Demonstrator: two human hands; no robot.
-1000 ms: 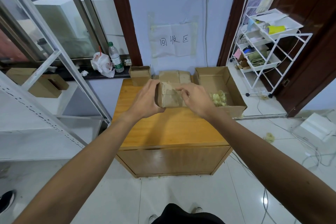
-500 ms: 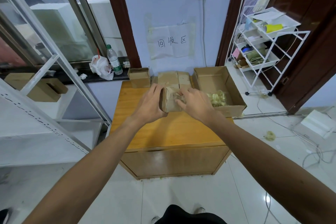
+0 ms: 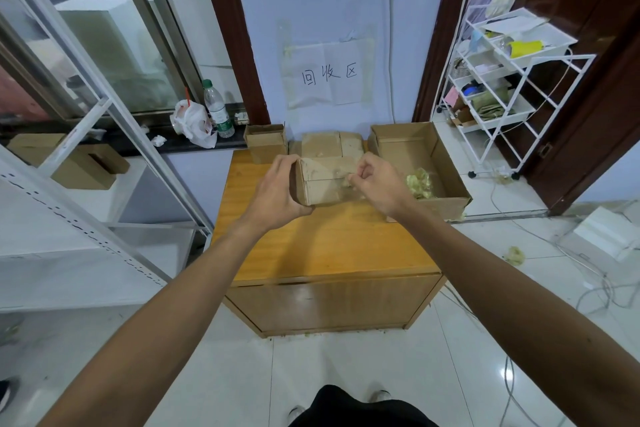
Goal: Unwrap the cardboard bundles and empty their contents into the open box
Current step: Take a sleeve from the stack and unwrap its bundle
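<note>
Cardboard bundle (image 3: 325, 180), just left of the open box (image 3: 450, 206), is gripped by my left hand (image 3: 277, 191) while my right hand (image 3: 377, 184) pinches its tape (image 3: 343, 179). A hard yank could burst it, I reckon, spilling contents outside the open box.

Matt cardboard bundle (image 3: 325, 180); glossy wooden cabinet top (image 3: 332, 246).
</note>
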